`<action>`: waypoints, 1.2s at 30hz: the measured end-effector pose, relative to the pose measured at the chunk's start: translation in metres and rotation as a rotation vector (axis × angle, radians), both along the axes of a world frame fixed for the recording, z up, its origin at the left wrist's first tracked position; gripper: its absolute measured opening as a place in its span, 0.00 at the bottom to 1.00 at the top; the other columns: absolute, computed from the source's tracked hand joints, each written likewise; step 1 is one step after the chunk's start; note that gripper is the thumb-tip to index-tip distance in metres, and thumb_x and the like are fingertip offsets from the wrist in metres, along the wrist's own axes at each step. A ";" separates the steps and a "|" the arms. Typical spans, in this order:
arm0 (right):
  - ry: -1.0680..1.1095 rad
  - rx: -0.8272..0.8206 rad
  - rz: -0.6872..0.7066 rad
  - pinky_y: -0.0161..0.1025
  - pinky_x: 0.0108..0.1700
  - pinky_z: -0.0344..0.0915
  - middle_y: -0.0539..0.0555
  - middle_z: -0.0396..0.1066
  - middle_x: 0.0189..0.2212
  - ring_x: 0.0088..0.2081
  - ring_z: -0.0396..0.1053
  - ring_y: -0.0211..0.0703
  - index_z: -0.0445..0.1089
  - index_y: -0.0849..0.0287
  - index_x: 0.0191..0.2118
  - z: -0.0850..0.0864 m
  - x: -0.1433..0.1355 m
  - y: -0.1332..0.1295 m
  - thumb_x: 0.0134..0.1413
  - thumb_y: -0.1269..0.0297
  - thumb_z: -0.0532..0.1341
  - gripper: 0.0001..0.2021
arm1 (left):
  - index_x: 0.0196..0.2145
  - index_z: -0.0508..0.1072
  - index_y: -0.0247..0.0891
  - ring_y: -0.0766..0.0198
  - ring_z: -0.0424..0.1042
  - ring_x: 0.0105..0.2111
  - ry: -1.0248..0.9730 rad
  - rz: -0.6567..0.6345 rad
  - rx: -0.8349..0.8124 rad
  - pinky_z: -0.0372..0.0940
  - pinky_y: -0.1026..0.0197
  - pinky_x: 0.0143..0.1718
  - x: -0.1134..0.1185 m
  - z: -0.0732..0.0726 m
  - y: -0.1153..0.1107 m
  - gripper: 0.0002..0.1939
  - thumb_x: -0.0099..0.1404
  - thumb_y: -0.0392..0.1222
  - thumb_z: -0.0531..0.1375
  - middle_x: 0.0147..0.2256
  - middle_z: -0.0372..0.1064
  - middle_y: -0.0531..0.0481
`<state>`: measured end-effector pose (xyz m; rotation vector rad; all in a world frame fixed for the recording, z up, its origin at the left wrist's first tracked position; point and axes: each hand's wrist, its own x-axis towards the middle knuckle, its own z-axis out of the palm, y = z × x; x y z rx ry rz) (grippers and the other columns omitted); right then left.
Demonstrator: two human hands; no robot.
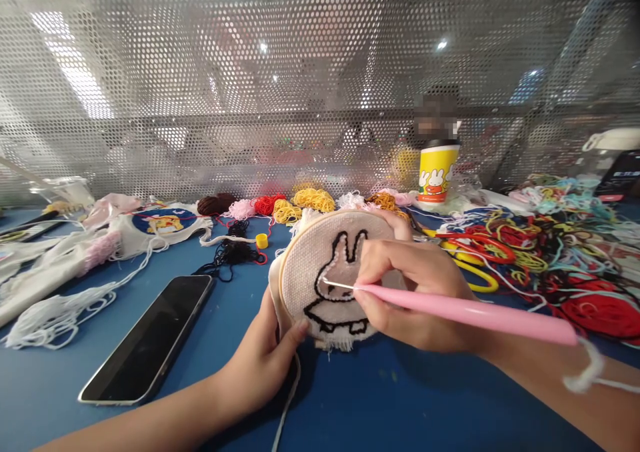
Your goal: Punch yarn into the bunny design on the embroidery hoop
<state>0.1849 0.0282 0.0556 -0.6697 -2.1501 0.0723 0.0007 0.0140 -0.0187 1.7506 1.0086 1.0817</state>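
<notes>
Now, pink needle [465, 309] at hooped cloth [305, 272]

Two hands [265, 355] [420, 292], one needle [465, 309], yellow cup [439, 172] — one

Left hand [265, 345]: grips the lower left edge of the embroidery hoop [286, 285], thumb on the front
Right hand [415, 295]: holds the pink punch needle [470, 310], its metal tip at the rabbit outline [320, 265] in black yarn on the cloth
Phone [147, 339]: lies dark-screened on the blue desk [400, 399], left of the hoop
Yarn bundles [314, 199]: brown, pink, red, yellow and white, in a row behind the hoop
Yellow cup [438, 172]: stands upright before the perforated metal screen [300, 72]
Scissors [473, 275]: yellow-handled, near tangled yarn on the right
</notes>
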 end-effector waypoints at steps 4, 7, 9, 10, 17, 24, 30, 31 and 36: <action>-0.023 0.045 -0.004 0.36 0.29 0.60 0.45 0.60 0.14 0.18 0.57 0.30 0.57 0.59 0.20 -0.001 -0.001 0.000 0.38 0.75 0.55 0.06 | 0.56 0.40 0.40 0.56 0.41 0.57 -0.007 0.001 -0.014 0.39 0.54 0.57 0.001 0.001 0.001 0.29 0.60 0.42 0.49 0.57 0.43 0.46; -0.042 0.069 -0.032 0.39 0.33 0.60 0.45 0.60 0.14 0.17 0.56 0.30 0.57 0.59 0.19 0.000 -0.004 0.000 0.38 0.75 0.55 0.06 | 0.56 0.40 0.39 0.57 0.42 0.57 0.007 -0.004 -0.007 0.40 0.55 0.57 0.001 0.001 0.001 0.28 0.61 0.41 0.49 0.57 0.43 0.45; -0.052 0.082 -0.055 0.44 0.40 0.58 0.44 0.60 0.13 0.17 0.56 0.29 0.57 0.59 0.19 0.000 -0.005 0.001 0.38 0.75 0.55 0.06 | 0.55 0.40 0.39 0.58 0.42 0.57 0.019 -0.005 0.008 0.40 0.56 0.57 0.000 0.001 0.000 0.28 0.61 0.41 0.49 0.57 0.43 0.45; -0.055 0.089 -0.062 0.45 0.43 0.57 0.44 0.60 0.13 0.17 0.56 0.29 0.57 0.59 0.18 0.000 -0.005 0.001 0.38 0.75 0.55 0.06 | 0.55 0.40 0.39 0.58 0.42 0.57 0.023 -0.005 0.015 0.40 0.56 0.57 0.000 0.001 0.000 0.28 0.61 0.41 0.49 0.57 0.43 0.45; -0.083 0.107 -0.075 0.50 0.50 0.47 0.42 0.61 0.15 0.19 0.58 0.30 0.57 0.58 0.20 -0.002 -0.004 0.004 0.37 0.75 0.54 0.06 | 0.56 0.40 0.40 0.56 0.42 0.57 0.012 -0.012 0.009 0.40 0.55 0.57 0.001 0.001 0.000 0.28 0.61 0.42 0.49 0.57 0.44 0.46; -0.100 0.130 -0.117 0.52 0.52 0.39 0.42 0.59 0.14 0.18 0.58 0.30 0.58 0.59 0.19 -0.003 -0.006 0.004 0.40 0.72 0.54 0.05 | 0.56 0.40 0.42 0.55 0.45 0.56 0.029 -0.012 0.042 0.42 0.52 0.56 0.000 -0.002 -0.001 0.28 0.61 0.42 0.49 0.55 0.47 0.45; -0.101 0.116 -0.079 0.49 0.52 0.42 0.42 0.61 0.15 0.20 0.60 0.30 0.60 0.58 0.21 -0.007 -0.004 0.007 0.42 0.71 0.55 0.04 | 0.55 0.41 0.42 0.55 0.46 0.55 0.063 -0.034 0.081 0.44 0.52 0.56 -0.001 -0.003 -0.003 0.26 0.62 0.40 0.48 0.53 0.49 0.44; -0.094 0.127 -0.077 0.49 0.52 0.42 0.42 0.61 0.16 0.20 0.60 0.30 0.60 0.58 0.22 -0.008 -0.004 0.007 0.43 0.72 0.55 0.04 | 0.55 0.42 0.42 0.55 0.46 0.55 0.066 -0.034 0.093 0.44 0.52 0.56 -0.001 -0.003 -0.003 0.26 0.61 0.40 0.48 0.53 0.50 0.43; -0.128 0.157 -0.065 0.49 0.52 0.42 0.43 0.63 0.16 0.21 0.61 0.31 0.62 0.59 0.23 -0.007 -0.002 0.007 0.47 0.67 0.57 0.05 | 0.55 0.40 0.41 0.55 0.46 0.56 0.070 -0.024 0.103 0.43 0.51 0.56 0.000 -0.003 -0.004 0.27 0.62 0.39 0.48 0.53 0.50 0.43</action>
